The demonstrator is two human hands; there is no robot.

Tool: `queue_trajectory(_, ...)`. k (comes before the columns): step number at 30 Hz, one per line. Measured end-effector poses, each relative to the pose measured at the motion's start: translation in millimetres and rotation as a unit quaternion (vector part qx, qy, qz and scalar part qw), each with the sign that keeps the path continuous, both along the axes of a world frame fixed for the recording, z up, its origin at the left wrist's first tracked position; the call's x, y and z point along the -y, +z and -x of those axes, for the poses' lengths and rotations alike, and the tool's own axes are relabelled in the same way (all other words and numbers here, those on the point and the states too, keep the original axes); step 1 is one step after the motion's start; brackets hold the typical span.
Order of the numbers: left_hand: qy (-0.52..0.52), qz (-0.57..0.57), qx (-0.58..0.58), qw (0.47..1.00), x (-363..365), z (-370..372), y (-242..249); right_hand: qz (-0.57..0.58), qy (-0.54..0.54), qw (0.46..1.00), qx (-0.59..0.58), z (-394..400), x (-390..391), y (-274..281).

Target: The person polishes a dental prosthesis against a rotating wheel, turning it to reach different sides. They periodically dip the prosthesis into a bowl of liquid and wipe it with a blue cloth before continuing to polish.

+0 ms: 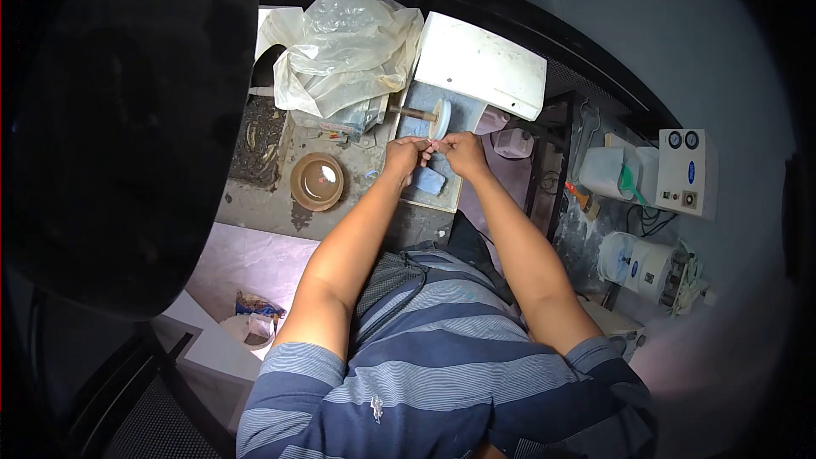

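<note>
My left hand (406,158) and my right hand (464,155) meet fingertip to fingertip at the near edge of a round pale wheel (443,121). Both hands are closed in a pinch; between their fingertips is something too small to make out. A brown metal spindle (413,113) carries the wheel over a shallow tray (446,198) dusted with pale blue. A light blue block (428,181) lies in the tray, just below my hands. Behind the wheel rises a white box-like cover (482,64).
Left of the tray stands a brown bowl (317,182) with liquid. Crumpled clear plastic (348,55) covers something at the back. A dark tray of debris (257,140) sits farther left. On the right are a white gauge unit (682,172), a plastic container (602,172) and a brush (581,201).
</note>
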State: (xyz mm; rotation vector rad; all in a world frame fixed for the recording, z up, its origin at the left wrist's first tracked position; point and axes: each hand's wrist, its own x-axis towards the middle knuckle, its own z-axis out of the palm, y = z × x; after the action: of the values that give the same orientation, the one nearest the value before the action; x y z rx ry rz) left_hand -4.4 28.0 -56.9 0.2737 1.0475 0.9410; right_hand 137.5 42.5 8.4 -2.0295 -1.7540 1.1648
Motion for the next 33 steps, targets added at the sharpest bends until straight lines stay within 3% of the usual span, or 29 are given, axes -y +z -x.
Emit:
queue_trajectory(2,-0.016,-0.014,0.000,1.000,6.1,10.0,10.8,0.001,-0.017,0.999,-0.033,0.7,11.7,3.0)
queue_trajectory(4,-0.054,-0.060,-0.005,0.997,14.6,24.1,38.1,-0.237,0.115,0.964,-0.034,3.5,25.6,26.2)
queue_trajectory(10,-0.043,-0.205,-0.018,0.978,48.8,53.2,129.6,-0.407,0.163,0.897,-0.055,21.1,55.0,117.6)
queue_trajectory(13,-0.004,-0.239,-0.024,0.971,60.9,55.6,164.5,-0.436,0.185,0.880,-0.032,26.9,57.8,145.0)
queue_trajectory(20,0.039,-0.269,-0.047,0.961,74.4,59.1,191.0,-0.461,0.202,0.864,-0.024,37.8,64.7,170.8)
queue_trajectory(33,0.052,-0.263,-0.007,0.963,94.2,67.7,224.7,-0.378,0.171,0.904,-0.102,43.2,80.9,211.9)
